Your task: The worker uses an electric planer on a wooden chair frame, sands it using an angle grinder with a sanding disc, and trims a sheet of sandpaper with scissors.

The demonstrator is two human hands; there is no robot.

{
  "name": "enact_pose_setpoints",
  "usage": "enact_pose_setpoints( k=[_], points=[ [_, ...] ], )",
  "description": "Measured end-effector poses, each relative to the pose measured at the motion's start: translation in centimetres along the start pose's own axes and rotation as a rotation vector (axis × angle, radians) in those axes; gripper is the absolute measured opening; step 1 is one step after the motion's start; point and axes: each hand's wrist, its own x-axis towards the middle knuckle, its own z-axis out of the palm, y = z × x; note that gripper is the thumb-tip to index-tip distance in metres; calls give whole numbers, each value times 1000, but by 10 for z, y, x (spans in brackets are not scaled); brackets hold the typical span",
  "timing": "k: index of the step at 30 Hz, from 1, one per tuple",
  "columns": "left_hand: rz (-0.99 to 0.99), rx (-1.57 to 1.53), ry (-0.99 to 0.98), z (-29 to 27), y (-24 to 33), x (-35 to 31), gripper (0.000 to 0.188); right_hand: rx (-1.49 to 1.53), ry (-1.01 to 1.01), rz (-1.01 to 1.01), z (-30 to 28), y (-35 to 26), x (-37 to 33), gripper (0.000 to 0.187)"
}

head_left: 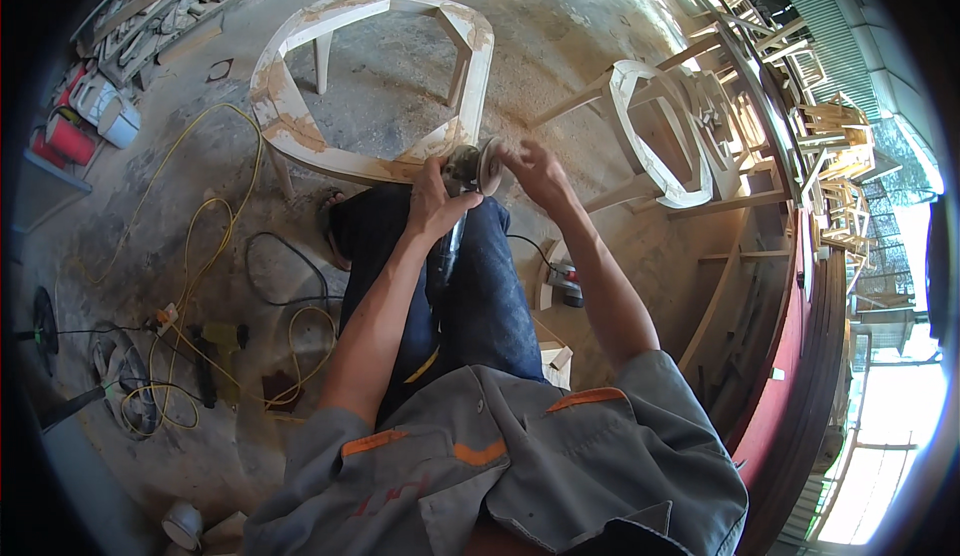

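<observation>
Above my lap, my left hand is wrapped round the neck of an angle grinder, its dark body hanging down between my thighs. A round, pale sanding disc faces right on the grinder's head. My right hand has its fingers bent and closed at the right edge of that disc; the fingertips are partly hidden. Just ahead of my knees stands a pale wooden chair frame with a rounded, many-sided seat ring and brown filler-like patches. The grinder's head is right by the ring's near edge.
Yellow cord and black cable loop over the dusty floor at left. A second chair frame lies tipped at right, near a red-grey power tool. Wood scraps and red and white containers are at far left.
</observation>
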Motion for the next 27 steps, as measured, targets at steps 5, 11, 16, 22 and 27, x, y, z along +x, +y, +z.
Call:
enact_pose_setpoints(
  k=[5,11,16,22,27],
  points=[
    [-2,-34,31,-1,4,-1,76,283,52,-163,7,7,-5,80],
    [-27,34,39,0,7,-1,78,-84,136,86,19,14,-9,42],
    [-51,31,24,0,5,-1,80,-14,173,114,26,14,-6,40],
    [-37,47,5,-3,12,2,80,142,213,-125,22,13,-8,39],
    [-51,391,-154,-21,26,14,80,15,197,122,22,5,-10,36]
  ],
)
